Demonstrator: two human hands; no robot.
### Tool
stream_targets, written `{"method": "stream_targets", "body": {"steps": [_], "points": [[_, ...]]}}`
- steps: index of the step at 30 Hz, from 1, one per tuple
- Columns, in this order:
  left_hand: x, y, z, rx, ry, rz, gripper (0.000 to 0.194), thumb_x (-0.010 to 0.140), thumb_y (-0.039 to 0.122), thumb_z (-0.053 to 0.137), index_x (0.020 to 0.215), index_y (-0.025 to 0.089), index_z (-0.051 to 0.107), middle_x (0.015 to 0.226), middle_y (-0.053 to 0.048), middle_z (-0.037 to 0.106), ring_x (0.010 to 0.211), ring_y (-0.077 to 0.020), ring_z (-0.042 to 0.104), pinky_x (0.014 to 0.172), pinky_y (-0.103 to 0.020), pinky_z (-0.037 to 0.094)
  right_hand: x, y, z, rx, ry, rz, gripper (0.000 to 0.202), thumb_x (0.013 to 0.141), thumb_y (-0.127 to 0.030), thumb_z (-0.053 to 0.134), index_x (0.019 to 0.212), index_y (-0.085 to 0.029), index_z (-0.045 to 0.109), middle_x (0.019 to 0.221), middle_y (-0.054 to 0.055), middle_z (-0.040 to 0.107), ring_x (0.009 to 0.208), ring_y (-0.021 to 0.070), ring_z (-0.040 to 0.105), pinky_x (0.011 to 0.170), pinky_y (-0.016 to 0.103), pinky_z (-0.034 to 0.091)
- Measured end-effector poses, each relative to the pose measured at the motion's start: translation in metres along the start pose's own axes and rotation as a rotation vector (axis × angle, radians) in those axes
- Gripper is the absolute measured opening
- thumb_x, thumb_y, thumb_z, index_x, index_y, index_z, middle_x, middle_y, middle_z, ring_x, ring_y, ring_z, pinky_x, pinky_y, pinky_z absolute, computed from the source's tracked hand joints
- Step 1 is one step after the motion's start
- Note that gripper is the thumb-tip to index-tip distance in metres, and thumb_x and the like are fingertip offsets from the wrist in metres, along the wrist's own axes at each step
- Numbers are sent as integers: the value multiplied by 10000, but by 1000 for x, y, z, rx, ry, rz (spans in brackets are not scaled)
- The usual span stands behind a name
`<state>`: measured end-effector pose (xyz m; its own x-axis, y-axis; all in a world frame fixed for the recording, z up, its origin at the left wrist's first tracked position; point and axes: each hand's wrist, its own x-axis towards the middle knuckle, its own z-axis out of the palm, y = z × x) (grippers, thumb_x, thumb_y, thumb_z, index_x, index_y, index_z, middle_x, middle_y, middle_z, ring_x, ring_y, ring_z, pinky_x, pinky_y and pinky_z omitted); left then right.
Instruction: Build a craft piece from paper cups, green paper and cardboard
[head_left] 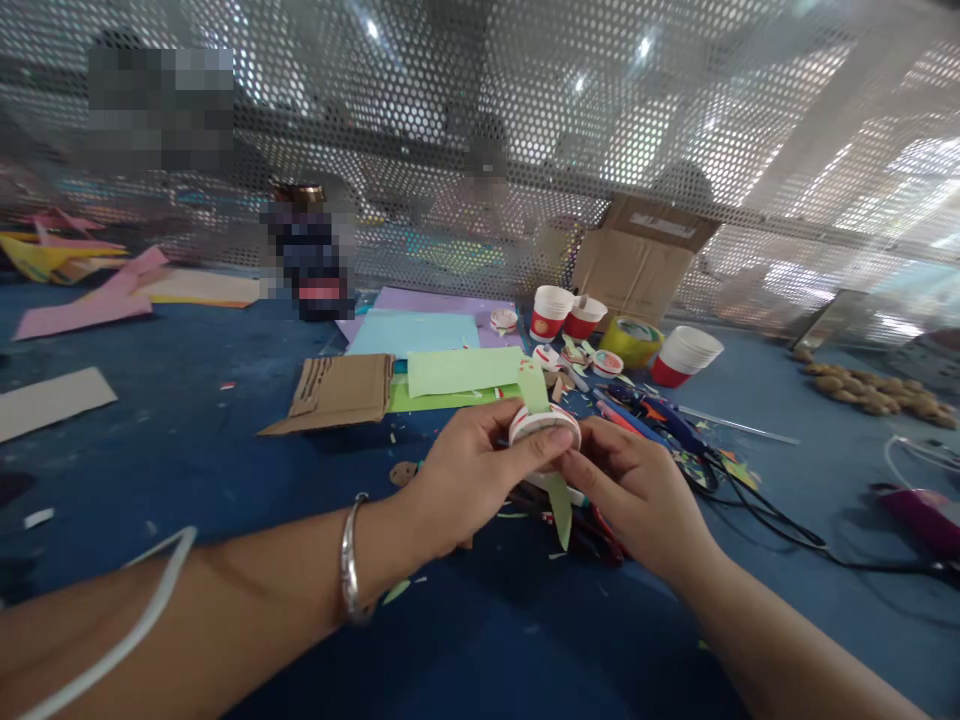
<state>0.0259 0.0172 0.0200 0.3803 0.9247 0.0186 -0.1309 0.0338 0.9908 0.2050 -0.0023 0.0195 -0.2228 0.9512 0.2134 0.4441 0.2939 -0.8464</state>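
A round white piece with red marks on its rim, looking like a cut-off paper cup bottom (pixel 545 428), is held up above the table's middle. My left hand (pixel 480 460) is closed on it, thumb across the front face and fingers behind. My right hand (pixel 637 485) pinches its lower right edge; the fingertips are partly hidden. A light green paper strip (pixel 559 510) hangs below the piece, and more light green paper shows above it. Scissors or similar tools with red handles (pixel 607 540) lie beneath the hands, mostly covered.
Green paper sheets (pixel 465 370) and corrugated cardboard (pixel 341 388) lie ahead. Stacked paper cups (pixel 686 355), yellow tape (pixel 630 342) and a cardboard box (pixel 637 255) stand farther back. A blue glue gun (pixel 671 420) with a black cord is at right. Perforated metal mesh (pixel 450 130) rises behind.
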Motion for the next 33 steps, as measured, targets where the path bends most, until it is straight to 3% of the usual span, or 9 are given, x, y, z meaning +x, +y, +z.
{"method": "stream_targets", "body": {"steps": [4, 11, 18, 25, 30, 33], "points": [[7, -3, 6, -148, 121, 9, 223, 821, 404, 751, 869, 186, 744, 815, -20, 700, 774, -151, 603, 741, -290, 464, 2, 2, 0, 82, -9, 41, 212, 919, -409, 660, 893, -200, 678, 769, -17, 648, 685, 119, 561, 613, 238, 424], [21, -7, -2, -340, 212, 15, 188, 816, 373, 752, 854, 191, 777, 803, -14, 692, 761, -119, 580, 673, -232, 435, 3, 2, 1, 95, -92, 124, 287, 948, -413, 620, 770, -192, 664, 681, -31, 613, 618, 97, 516, 585, 232, 392], [17, -17, 3, -350, 103, -55, 251, 826, 423, 741, 927, 196, 778, 826, -35, 705, 727, -142, 605, 624, -251, 471, 5, 4, 3, 123, -76, 102, 309, 947, -417, 627, 738, -190, 614, 676, -41, 557, 622, 91, 472, 583, 228, 371], [20, -17, 2, -348, 178, 41, 220, 828, 391, 743, 892, 184, 777, 818, -32, 704, 764, -145, 596, 707, -265, 475, 4, 4, 2, 129, -111, 141, 297, 955, -434, 612, 795, -187, 646, 693, -33, 587, 621, 97, 488, 585, 234, 378], [18, -20, 2, -339, 110, -31, 235, 840, 398, 722, 949, 195, 767, 852, -47, 719, 788, -170, 610, 698, -281, 470, 4, 4, 2, 112, -98, 110, 299, 952, -410, 615, 749, -190, 609, 681, -39, 539, 627, 100, 466, 591, 237, 370], [18, -18, 1, -285, 180, -6, 243, 827, 404, 727, 944, 196, 774, 894, -56, 734, 838, -186, 616, 712, -286, 458, 5, 3, 2, 99, -117, 124, 295, 961, -410, 599, 762, -193, 614, 684, -36, 546, 626, 104, 468, 595, 243, 371]]}}
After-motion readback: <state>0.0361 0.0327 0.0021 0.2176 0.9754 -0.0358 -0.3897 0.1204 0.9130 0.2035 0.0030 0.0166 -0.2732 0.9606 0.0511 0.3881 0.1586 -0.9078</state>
